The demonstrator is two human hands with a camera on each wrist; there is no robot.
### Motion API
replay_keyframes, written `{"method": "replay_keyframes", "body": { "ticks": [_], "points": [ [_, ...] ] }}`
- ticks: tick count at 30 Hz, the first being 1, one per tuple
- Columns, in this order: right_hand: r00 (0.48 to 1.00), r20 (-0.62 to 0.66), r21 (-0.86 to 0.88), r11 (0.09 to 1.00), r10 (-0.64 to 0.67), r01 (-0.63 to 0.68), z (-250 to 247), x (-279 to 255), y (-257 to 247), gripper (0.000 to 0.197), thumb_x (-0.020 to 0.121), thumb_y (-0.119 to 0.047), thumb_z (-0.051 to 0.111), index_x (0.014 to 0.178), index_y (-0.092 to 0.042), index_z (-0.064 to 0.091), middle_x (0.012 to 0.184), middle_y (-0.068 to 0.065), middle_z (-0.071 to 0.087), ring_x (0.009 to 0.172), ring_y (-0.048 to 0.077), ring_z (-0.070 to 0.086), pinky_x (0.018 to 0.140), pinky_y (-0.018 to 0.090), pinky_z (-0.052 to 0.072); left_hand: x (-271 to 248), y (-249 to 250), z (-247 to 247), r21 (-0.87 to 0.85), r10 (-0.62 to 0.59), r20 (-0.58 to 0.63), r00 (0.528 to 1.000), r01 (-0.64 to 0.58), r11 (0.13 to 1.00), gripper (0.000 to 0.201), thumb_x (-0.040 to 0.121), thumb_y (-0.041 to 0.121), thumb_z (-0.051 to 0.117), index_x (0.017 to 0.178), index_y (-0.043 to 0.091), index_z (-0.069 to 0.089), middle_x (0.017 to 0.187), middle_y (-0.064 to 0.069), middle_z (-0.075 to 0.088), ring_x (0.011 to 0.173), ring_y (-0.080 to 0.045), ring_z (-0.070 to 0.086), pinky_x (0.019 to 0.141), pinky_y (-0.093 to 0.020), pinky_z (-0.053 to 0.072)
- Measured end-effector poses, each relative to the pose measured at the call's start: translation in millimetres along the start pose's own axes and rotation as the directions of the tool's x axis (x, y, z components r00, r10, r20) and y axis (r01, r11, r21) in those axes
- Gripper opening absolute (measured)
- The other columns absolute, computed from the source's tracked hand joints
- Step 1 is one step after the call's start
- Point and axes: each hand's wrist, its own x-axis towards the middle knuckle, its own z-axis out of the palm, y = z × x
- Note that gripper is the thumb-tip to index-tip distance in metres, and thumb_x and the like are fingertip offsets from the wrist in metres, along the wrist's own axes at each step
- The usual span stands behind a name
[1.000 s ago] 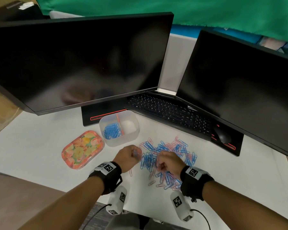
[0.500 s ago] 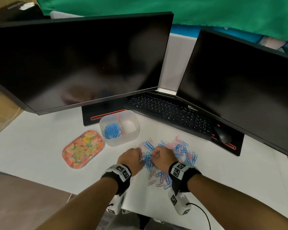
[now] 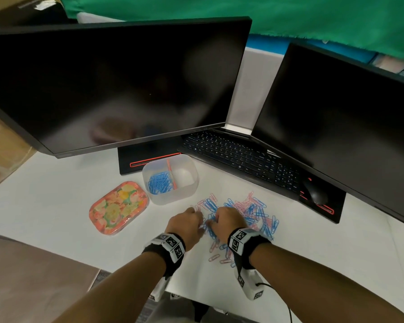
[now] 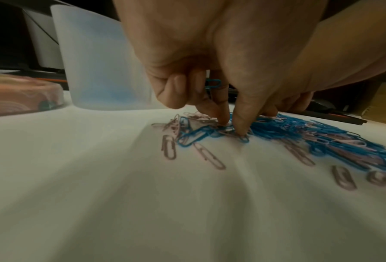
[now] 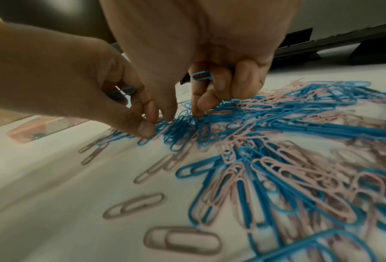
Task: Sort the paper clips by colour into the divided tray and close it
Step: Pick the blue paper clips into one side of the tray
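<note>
Two hands work side by side at the near edge of a mixed pile of paper clips [image 3: 240, 215], blue and pink, spread on the white table [image 3: 56, 194]. Head view: left hand [image 3: 187, 226] and right hand [image 3: 229, 221] are knuckles-up, fingers curled down into the pile; finger detail hidden from here. Divided tray [image 3: 170, 180], translucent, stands just beyond the pile, lid off; its left compartment holds blue clips [image 3: 159, 183], the right compartment looks bare, an orange divider between them. Floral lid [image 3: 118, 207] lies flat just left of the tray. Two dark monitors, a keyboard [image 3: 240, 156] and a mouse [image 3: 315, 193] sit behind. Left wrist view: thumb and forefinger tips press down together onto a blue clip at the pile's edge; the other fingers [image 4: 171, 92] are curled in, and a blue clip held in the left hand [image 4: 213, 84] shows between them. Tray wall rises just behind. Loose pink clips [image 4: 169, 147] lie apart on the near side. Right wrist view: thumb and forefinger tips close on the tangle of blue clips; remaining fingers are curled around a blue clip held in the right hand [image 5: 202, 75]. The left hand's fingertips nearly touch the right's.
</note>
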Motion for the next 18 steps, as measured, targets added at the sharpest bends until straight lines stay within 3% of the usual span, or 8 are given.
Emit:
{"method": "replay_keyframes", "body": {
  "ticks": [2,5,12,16,18],
  "points": [
    [1.0,0.004,-0.019,1.0,0.01,-0.01,2,3,-1,0.028,0.087,-0.035,0.061,0.091,-0.008,0.063,0.091,0.009,0.065,0.075,0.024,0.055,0.062,0.028,0.043,0,0,0,0.004,-0.003,0.004,1.0,0.003,1.0,0.022,0.091,0.031,0.052,0.108,0.018,0.058,0.111,-0.004,0.056,0.096,-0.028,0.061,0.08,-0.037,0.05],
    [0.999,0.025,0.03,0.999,0.035,-0.036,1,6,0,0.016,0.085,-0.02,0.059,0.086,-0.005,0.065,0.089,0.013,0.069,0.08,0.029,0.064,0.068,0.033,0.055,1,-2,-2,-0.006,-0.017,0.003,1.0,0.017,1.0,0.021,0.091,0.026,0.049,0.107,0.017,0.059,0.11,-0.005,0.058,0.095,-0.029,0.061,0.08,-0.038,0.051],
    [1.0,0.019,0.284,0.959,-0.003,-0.003,-3,7,20,0.017,0.08,-0.011,0.054,0.072,-0.003,0.066,0.075,0.012,0.069,0.071,0.027,0.064,0.063,0.032,0.054,2,-8,-3,-0.026,-0.03,-0.006,1.0,0.03,0.999,0.021,0.092,0.025,0.045,0.106,0.014,0.056,0.106,-0.007,0.057,0.093,-0.03,0.061,0.078,-0.037,0.05],
    [0.999,0.033,0.374,0.927,0.001,-0.014,-13,8,27,0.022,0.083,-0.01,0.06,0.063,-0.009,0.069,0.075,0.008,0.071,0.068,0.019,0.065,0.054,0.018,0.049,4,-7,-6,-0.05,-0.031,-0.024,0.999,0.029,0.998,0.021,0.091,0.023,0.047,0.109,0.015,0.052,0.108,-0.006,0.054,0.089,-0.031,0.061,0.075,-0.038,0.05],
    [1.0,0.025,0.408,0.913,0.005,-0.015,-18,8,29,0.021,0.083,-0.012,0.064,0.063,-0.015,0.069,0.076,0.002,0.071,0.07,0.012,0.062,0.057,0.015,0.044,5,-5,-8,-0.045,-0.017,-0.025,1.0,0.016,0.999,0.025,0.09,0.022,0.048,0.114,0.016,0.047,0.11,-0.006,0.051,0.087,-0.031,0.062,0.072,-0.038,0.051]
  ]
}}
